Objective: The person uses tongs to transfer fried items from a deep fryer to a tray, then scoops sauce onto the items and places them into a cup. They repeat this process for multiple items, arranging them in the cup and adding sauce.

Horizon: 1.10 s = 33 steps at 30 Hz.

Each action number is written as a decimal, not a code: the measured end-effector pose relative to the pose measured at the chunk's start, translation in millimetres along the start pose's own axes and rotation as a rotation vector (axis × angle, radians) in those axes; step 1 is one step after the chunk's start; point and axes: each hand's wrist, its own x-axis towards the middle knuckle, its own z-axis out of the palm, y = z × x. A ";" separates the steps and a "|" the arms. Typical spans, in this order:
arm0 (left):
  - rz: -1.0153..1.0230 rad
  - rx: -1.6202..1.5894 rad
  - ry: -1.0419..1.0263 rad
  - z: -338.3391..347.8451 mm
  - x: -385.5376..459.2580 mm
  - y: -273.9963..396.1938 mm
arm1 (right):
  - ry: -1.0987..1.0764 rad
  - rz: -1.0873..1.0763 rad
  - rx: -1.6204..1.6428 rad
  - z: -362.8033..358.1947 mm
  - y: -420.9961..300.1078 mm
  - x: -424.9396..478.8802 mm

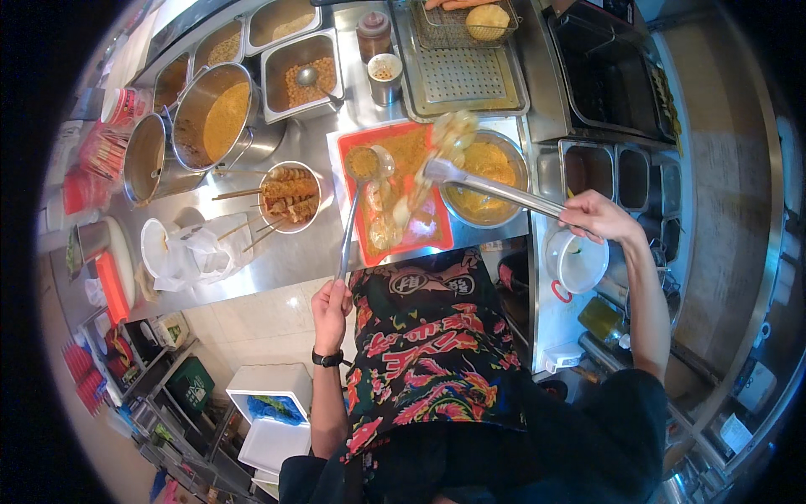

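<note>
My left hand (332, 312) grips the long handle of a metal ladle (348, 233). The ladle's bowl, full of orange-brown sauce (362, 164), is over a red tray (446, 217) smeared with sauce. In my right hand (592, 216) are steel tongs (504, 192), reaching left above a steel bowl of yellow-orange sauce (488, 173). Pale, glossy food pieces (454, 135) blur around the tong tips; whether the tips clamp them cannot be made out. More glossy pieces (384, 230) lie in the tray. To its left, a white paper tub (324, 195) holds several coated skewers.
A deep pot of sauce (227, 123) and a pan of chickpea-like bits (324, 75) stand at the back left. A perforated tray (463, 75) and wire basket (434, 34) are behind the bowl. A fryer-like well (604, 82) and white container (589, 271) sit rightward.
</note>
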 end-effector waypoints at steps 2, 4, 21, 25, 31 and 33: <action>0.010 -0.013 -0.002 0.8 -0.2 1.4 | -0.076 -0.002 -0.151 2.4 -19.2 19.0; 0.020 -0.022 -0.002 -0.1 -0.1 0.6 | -0.111 0.032 -0.258 9.0 -35.6 39.2; -0.015 -0.013 -0.059 6.0 7.0 3.3 | 0.287 -0.187 -0.544 61.2 -37.1 2.2; -0.012 0.034 -0.076 7.9 5.9 10.0 | 0.377 -0.178 -0.196 71.8 -4.2 -53.3; 0.003 0.070 -0.147 21.6 -0.8 22.1 | 0.879 0.117 0.235 70.2 61.7 -181.2; -0.010 0.098 -0.188 29.2 -1.2 24.6 | 1.094 0.149 0.122 52.3 93.1 -190.1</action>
